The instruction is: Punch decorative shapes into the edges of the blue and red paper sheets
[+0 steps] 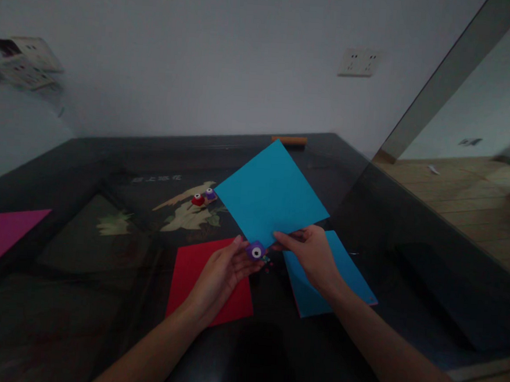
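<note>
**Blue sheet held at one corner, punch at its edge**

Dark glossy counter (pixel 101 273) against a plain pale wall, dim light; a wood floor shows to the right beyond a slanted frame.

Right hand (pixel 316 254): fingers pinched shut on the near corner of a blue sheet (pixel 272 195), which is lifted off the counter and tilted so it reads as a diamond. Holding it by the corner likely keeps the edge stiff and free for the other hand to work on.

Left hand (pixel 223 270): fingers closed around a small purple punch (pixel 256 250), held right at the lower edge of the blue sheet, touching or just beside it (whether the paper sits inside the slot cannot be told). Thumb position on the punch is not clear.

Lying flat on the counter:
- red sheet (pixel 197 268), under the left hand
- second blue sheet (pixel 340 272), under the right wrist, probably stock kept within reach
- magenta sheet (pixel 3 234), well apart at far left
- red punch (pixel 198 200) and another purple punch (pixel 210 195), side by side farther back, set clear of the working area
- orange bar (pixel 289 140) at the far edge by the wall

A few tiny coloured bits lie near the held punch, too small to identify
</note>
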The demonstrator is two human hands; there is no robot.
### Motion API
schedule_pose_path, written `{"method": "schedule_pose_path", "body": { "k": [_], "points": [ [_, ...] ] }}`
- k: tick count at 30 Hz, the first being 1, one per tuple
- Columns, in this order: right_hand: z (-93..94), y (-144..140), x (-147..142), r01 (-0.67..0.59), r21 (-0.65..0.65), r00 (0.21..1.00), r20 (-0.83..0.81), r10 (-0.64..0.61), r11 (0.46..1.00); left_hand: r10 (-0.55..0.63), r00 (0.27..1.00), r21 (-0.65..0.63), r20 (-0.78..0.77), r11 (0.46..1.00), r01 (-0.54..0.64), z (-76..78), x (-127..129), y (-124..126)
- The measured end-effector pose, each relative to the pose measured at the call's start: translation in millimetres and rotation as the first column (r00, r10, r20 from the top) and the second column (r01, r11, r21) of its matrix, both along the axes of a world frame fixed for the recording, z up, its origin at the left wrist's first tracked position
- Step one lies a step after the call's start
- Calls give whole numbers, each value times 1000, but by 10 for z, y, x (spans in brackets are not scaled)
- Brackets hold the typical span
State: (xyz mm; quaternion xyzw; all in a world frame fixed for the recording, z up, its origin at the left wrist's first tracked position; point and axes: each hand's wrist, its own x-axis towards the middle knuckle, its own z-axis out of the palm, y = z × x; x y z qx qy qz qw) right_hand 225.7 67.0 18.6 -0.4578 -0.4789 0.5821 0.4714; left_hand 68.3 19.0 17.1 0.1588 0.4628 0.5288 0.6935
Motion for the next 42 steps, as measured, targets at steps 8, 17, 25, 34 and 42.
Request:
{"method": "schedule_pose_path", "body": {
  "k": [8, 17, 25, 34, 42],
  "points": [
    [14, 9, -13, 11, -3, 1000, -10, -11, 1000, -12, 1000, 32, 9, 999, 12, -40, -13, -6],
    [-28, 12, -5, 8, 15, 1000, 11, -9, 1000, -86, 995, 141, -40, 986, 91, -106, -34, -4],
    [-23, 3, -10, 5, 23, 1000, 19, -6, 1000, -96, 993, 124, -75, 987, 105, -98, -20, 3],
    [-8, 0, -9, 2, 19, 999, 43, -3, 1000, -85, 994, 118, -70, 989, 93, -85, -15, 2],
    [8, -5, -9, 0, 32, 997, 81, -2, 999, -93, 993, 122, -79, 987, 102, -86, -18, -3]
  ]
}}
